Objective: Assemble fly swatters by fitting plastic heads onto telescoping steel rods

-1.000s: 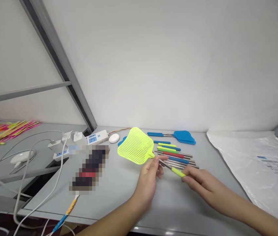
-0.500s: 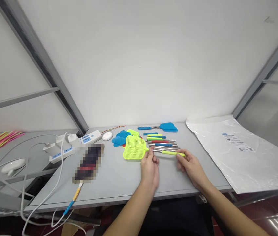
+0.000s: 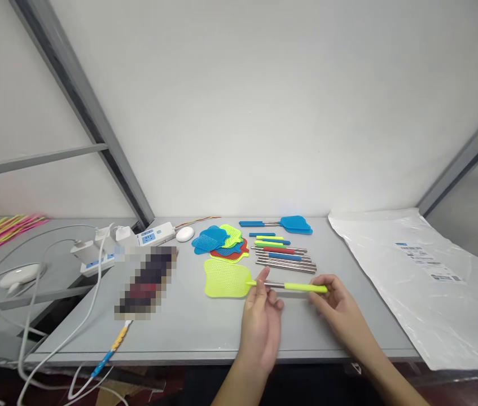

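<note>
A yellow-green fly swatter (image 3: 227,278) lies across in front of me, its perforated paddle to the left and its metal rod running to a yellow-green grip on the right. My left hand (image 3: 262,316) pinches the rod close to the paddle's neck. The end of the grip sits between the thumb and fingers of my right hand (image 3: 337,301). Just beyond are several metal rods (image 3: 286,265) and short coloured grips (image 3: 270,243) in blue, green and red. Loose swatter paddles (image 3: 211,239) in blue, yellow-green and red overlap behind the held one.
Blue fly swatters (image 3: 294,224) lie at the back by the wall. A white plastic bag (image 3: 416,282) covers the table's right side. On the left are a power strip (image 3: 156,234), white cables, a pixelated dark object (image 3: 148,282) and a round white device (image 3: 185,234).
The held swatter has come nearer to me, away from the rods and loose paddles, with both hands still on it. The camera view has shifted slightly.
</note>
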